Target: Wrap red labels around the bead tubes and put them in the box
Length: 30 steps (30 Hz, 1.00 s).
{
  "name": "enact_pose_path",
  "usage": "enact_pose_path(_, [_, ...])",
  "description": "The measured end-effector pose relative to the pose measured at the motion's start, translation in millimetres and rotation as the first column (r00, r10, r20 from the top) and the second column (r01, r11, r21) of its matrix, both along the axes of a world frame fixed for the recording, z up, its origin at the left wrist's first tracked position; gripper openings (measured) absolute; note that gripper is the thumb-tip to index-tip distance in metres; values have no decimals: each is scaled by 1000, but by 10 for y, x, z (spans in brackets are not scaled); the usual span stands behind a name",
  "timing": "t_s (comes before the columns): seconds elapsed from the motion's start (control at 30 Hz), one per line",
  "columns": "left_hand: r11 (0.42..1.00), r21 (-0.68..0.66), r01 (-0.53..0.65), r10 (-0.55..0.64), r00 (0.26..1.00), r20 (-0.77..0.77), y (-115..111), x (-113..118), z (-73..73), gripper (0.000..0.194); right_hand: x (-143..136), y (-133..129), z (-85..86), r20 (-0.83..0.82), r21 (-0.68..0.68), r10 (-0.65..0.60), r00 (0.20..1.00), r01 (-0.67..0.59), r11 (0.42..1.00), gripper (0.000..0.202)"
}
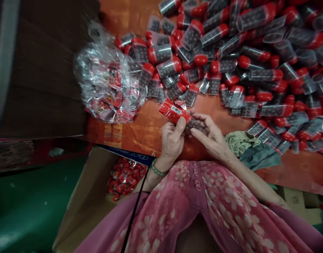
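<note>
Near the table's front edge, my left hand (173, 137) is closed on a red printed wrapper (174, 110) with a barcode, its thumb pressed on the wrapper's lower end. Just right of it, my right hand (210, 135) has its fingers wrapped round a clear tube of dark balls (195, 127). The tube meets the wrapper between the hands; its ends are partly hidden by fingers. Beyond the hands lies a large pile of clear tubes with red caps (163, 52), holding dark balls. A clear plastic bag (111, 84) of red wrappers sits to the left.
The orange table (140, 135) stretches in front of me. Greenish cloths (258, 154) lie right of my right hand. A cardboard box (82, 196) with red packets (126, 177) stands below the table edge at left. A dark box (42, 70) stands at upper left.
</note>
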<state>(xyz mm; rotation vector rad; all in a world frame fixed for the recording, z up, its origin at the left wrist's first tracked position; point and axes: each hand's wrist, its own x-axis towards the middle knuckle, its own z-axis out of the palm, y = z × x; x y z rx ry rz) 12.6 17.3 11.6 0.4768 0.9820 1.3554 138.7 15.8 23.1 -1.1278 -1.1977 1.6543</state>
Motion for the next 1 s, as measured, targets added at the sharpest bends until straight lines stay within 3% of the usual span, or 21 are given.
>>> enact_pose_path(0.1, [1000,-1,5,-5,1000,22,-23,75,66,39,104,-99,-8,22,-3,14,1000,-14,1000,31])
enact_pose_path(0.27, [998,0,66,-66,997,-46,-77,184,130,48,187,-247,-2,64,163,-165,984,153,975,28])
enact_pose_path(0.37, [991,55,119,-116,992,-58,-82,187,164,52,244,-301,7,54,208,-166,985,151,966,25])
enact_pose_path(0.53, [991,101,91,-80,991,-107,-129,242,189,44,327,-352,4,165,343,-236,958,168,924,27])
enact_pose_path(0.73, [968,87,237,-226,966,-125,-242,374,157,40,300,-334,44,-85,183,-278,957,290,940,34])
enact_pose_path(0.83, [945,85,315,-306,946,-107,-238,345,175,49,312,-306,39,-147,138,-260,955,280,950,38])
enact_pose_path(1.0, [976,32,215,-214,976,-38,-228,344,229,59,368,-309,-19,-199,30,-141,970,150,988,37])
